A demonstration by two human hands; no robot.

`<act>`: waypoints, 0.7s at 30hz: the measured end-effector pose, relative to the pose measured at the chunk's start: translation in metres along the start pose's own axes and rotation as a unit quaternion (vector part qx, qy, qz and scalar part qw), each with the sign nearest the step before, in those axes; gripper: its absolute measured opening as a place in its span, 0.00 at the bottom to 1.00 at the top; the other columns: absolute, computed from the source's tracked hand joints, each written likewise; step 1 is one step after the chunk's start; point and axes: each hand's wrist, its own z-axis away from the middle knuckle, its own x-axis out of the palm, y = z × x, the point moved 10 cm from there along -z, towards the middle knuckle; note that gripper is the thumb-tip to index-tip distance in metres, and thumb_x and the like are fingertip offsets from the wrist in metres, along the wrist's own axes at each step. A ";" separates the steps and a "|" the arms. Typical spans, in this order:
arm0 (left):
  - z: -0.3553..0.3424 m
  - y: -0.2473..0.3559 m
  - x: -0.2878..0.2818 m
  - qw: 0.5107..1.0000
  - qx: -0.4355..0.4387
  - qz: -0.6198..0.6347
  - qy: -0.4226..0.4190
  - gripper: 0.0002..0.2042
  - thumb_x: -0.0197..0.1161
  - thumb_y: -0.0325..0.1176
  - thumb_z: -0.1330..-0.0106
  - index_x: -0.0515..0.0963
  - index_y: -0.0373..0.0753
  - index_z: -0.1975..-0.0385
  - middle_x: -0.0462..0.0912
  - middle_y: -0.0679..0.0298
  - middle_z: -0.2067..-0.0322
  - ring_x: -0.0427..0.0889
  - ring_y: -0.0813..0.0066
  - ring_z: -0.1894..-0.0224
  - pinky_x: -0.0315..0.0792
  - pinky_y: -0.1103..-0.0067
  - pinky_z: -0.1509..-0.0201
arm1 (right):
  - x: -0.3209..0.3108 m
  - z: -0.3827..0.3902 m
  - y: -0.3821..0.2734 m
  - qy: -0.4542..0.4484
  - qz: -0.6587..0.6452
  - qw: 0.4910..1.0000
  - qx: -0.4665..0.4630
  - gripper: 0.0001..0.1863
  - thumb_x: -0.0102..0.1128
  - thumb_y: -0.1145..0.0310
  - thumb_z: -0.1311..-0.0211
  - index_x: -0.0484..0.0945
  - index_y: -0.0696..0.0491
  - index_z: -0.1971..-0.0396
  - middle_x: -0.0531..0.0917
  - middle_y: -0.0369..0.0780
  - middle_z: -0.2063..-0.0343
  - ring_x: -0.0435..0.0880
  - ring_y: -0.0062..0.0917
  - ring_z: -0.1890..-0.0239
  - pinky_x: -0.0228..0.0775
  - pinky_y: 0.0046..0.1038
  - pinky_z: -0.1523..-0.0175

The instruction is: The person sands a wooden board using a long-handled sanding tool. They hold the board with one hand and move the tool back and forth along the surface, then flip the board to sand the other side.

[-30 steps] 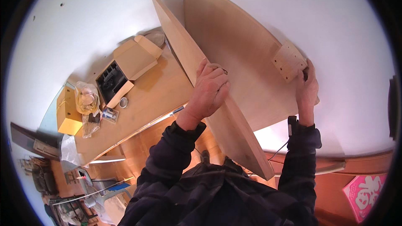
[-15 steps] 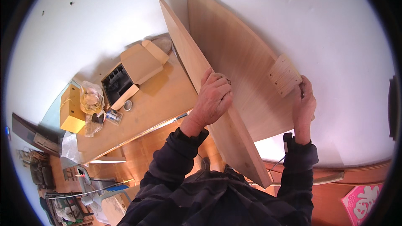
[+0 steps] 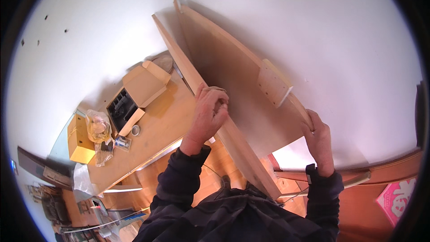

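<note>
Switch on the right side: the right hand has come off the small block and slid nearer to the body, and now it's closed over the edge of the far panel, thumb on the inner side. The block sits just ahead of that hand, apart from it, at the panel's edge, dark spots on its face; staying there with no hand on it, it looks fastened. Over to the left hand, no change of post there: clenched over the upper edge of the near panel, knuckles up, with something small and brownish by the fingers that's too unclear to call.

So it's one panel edge to each hand now, and the right's effort seems to go straight into the board rather than the block. Between the hands the two panels stand tilted, a wedge of space opening toward the body, and that gap looks narrower than a second ago. Beyond the right hand, the pale wall. Left of the left hand, the table carries an open carton, with a yellow box and a plastic bag farther out, none of them touched
</note>
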 end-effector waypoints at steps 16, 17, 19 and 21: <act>-0.001 -0.007 0.020 0.993 -0.095 0.060 -0.044 0.33 0.51 0.20 0.41 0.64 0.33 0.29 0.69 0.51 0.31 0.65 0.55 0.25 0.53 0.67 0.20 | 0.045 0.031 0.035 0.024 -0.138 0.988 0.066 0.24 0.72 0.59 0.36 0.75 0.52 0.44 0.88 0.48 0.58 0.88 0.48 0.58 0.81 0.38 0.54; -0.001 -0.006 0.022 0.991 -0.101 0.067 -0.052 0.34 0.51 0.20 0.41 0.63 0.33 0.28 0.69 0.51 0.30 0.64 0.55 0.25 0.53 0.67 0.20 | 0.049 0.033 0.037 0.011 -0.144 0.987 0.074 0.24 0.72 0.59 0.36 0.75 0.52 0.44 0.88 0.48 0.58 0.88 0.48 0.58 0.81 0.38 0.54; -0.002 -0.005 0.024 0.990 -0.103 0.081 -0.060 0.36 0.51 0.20 0.41 0.62 0.33 0.27 0.68 0.50 0.30 0.63 0.54 0.25 0.53 0.68 0.20 | 0.056 0.035 0.041 -0.005 -0.136 0.987 0.086 0.24 0.71 0.63 0.35 0.77 0.54 0.43 0.88 0.46 0.64 0.87 0.36 0.65 0.77 0.33 0.58; -0.004 -0.003 0.024 0.992 -0.094 0.059 -0.063 0.37 0.50 0.19 0.42 0.61 0.33 0.26 0.68 0.50 0.29 0.63 0.55 0.24 0.53 0.68 0.20 | 0.066 0.040 0.048 -0.031 -0.135 0.985 0.104 0.24 0.71 0.62 0.35 0.77 0.53 0.42 0.87 0.47 0.64 0.87 0.38 0.65 0.77 0.34 0.58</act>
